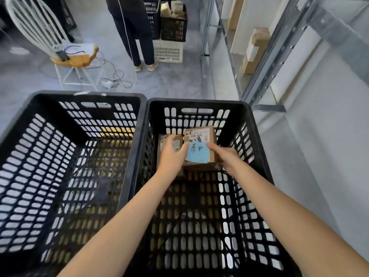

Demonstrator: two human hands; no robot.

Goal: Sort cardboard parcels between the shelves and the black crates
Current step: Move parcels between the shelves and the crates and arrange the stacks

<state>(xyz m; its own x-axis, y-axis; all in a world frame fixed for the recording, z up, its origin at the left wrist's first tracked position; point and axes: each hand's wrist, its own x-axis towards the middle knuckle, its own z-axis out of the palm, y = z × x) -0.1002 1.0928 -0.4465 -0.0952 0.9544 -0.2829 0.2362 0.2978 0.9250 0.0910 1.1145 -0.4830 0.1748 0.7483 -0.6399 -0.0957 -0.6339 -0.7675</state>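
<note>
Head view: inside right black plastic crate [199,102], left hand [171,156] and right hand [229,159] clasp brown cardboard parcel [201,136] bearing blue handwritten note [197,153].

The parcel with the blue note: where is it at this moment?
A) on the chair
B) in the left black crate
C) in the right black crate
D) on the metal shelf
C: the parcel with the blue note is inside the right black crate, near its far wall, with the left hand and the right hand at its two sides.
</note>
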